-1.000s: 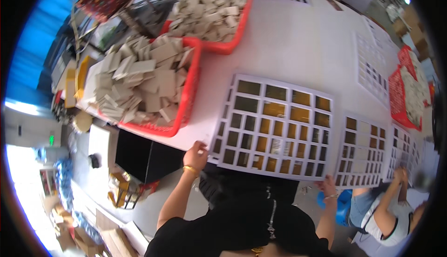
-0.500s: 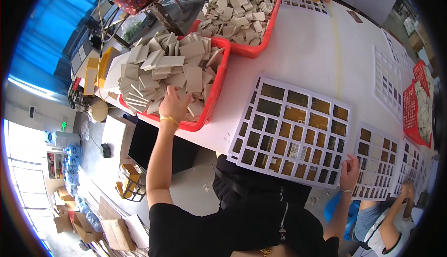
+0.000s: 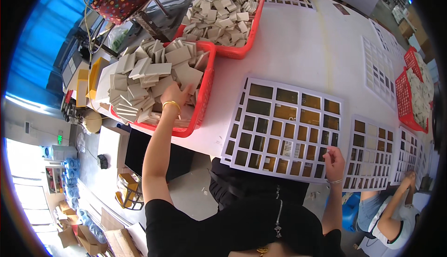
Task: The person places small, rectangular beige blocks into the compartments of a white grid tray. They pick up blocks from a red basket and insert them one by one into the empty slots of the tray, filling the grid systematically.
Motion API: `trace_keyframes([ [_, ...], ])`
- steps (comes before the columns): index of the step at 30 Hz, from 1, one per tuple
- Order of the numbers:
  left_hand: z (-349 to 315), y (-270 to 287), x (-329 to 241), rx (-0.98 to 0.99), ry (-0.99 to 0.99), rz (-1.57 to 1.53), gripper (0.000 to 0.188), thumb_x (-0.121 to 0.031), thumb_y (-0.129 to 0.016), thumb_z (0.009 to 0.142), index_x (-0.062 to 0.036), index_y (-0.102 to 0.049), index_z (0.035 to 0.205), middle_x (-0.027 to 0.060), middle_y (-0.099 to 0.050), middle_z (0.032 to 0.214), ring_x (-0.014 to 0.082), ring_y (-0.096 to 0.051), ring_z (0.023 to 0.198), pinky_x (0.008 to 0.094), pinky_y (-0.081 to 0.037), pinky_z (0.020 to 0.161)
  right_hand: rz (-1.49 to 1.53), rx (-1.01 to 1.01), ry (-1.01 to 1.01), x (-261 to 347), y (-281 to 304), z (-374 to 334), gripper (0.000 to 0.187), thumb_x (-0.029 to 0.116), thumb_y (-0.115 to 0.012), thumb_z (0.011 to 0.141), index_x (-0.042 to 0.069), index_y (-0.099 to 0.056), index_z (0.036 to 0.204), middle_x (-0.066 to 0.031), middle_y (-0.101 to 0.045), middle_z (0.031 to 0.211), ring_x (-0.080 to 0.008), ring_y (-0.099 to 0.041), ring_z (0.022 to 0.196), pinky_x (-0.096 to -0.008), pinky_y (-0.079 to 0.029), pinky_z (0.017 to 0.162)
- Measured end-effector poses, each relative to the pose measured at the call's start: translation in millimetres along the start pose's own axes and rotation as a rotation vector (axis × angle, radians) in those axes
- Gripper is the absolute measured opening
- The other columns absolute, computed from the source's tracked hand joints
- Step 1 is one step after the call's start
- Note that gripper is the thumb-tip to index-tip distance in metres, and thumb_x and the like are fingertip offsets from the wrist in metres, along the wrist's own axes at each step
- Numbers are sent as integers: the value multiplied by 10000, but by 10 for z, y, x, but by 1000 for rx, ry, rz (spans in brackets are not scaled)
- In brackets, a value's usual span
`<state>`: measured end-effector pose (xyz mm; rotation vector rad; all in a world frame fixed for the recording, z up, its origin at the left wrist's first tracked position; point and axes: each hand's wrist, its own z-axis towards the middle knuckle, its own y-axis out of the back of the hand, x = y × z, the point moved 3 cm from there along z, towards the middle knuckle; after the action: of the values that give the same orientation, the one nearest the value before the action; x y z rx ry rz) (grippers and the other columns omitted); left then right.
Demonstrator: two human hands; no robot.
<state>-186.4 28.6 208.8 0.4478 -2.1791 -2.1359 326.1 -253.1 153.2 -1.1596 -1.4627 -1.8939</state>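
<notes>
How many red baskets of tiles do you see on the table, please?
3: one under the left hand, basket; one behind it; one at the far right edge. Others may be hidden.

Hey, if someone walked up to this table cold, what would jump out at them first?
Probably the two red baskets heaped with pale square tiles at the upper left, with the person's left hand reaching into the nearer one. Next, the white grid frame of dark square cells lying on the white table in the middle, its lower right edge touched by the right hand.
</notes>
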Motion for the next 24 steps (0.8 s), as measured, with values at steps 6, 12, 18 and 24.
trace_keyframes([
  [6, 125, 190, -283, -13, -105, 74, 496, -506, -649, 760, -76, -642, 1007, 150, -671, 974, 330, -634, 929, 418, -495, 771, 21, 11, 28, 278, -101, 77, 176, 13, -560, 857, 24, -597, 1029, -23, -609, 751, -68, -547, 657, -211, -419, 583],
  [12, -405, 579, -470, -483, -465, -162, 270, -314, -724, 761, -107, -618, 897, 52, -649, 807, 310, -624, 707, 411, -481, 602, 128, 5, 71, 339, -199, 198, 273, 7, -602, 841, 24, -573, 1111, -61, -601, 898, -101, -546, 711, -239, -465, 643],
  [18, -1545, 414, -1567, -188, -1254, -304, 232, -217, -756, 681, -144, -619, 854, 5, -599, 800, 207, -606, 662, 330, -491, 542, 227, 108, 437, 1339, -635, 496, 352, 75, -686, 803, 33, -556, 1127, -85, -569, 966, -153, -509, 640, -247, -450, 614],
  [24, -1539, -144, -1848, -107, -1095, -494, 220, -241, -765, 700, -128, -624, 824, 12, -609, 793, 210, -610, 629, 334, -480, 529, 231, 167, 335, 1008, -865, 750, 184, 126, -682, 845, -1, -550, 863, -42, -548, 689, -101, -476, 554, -251, -401, 505],
])
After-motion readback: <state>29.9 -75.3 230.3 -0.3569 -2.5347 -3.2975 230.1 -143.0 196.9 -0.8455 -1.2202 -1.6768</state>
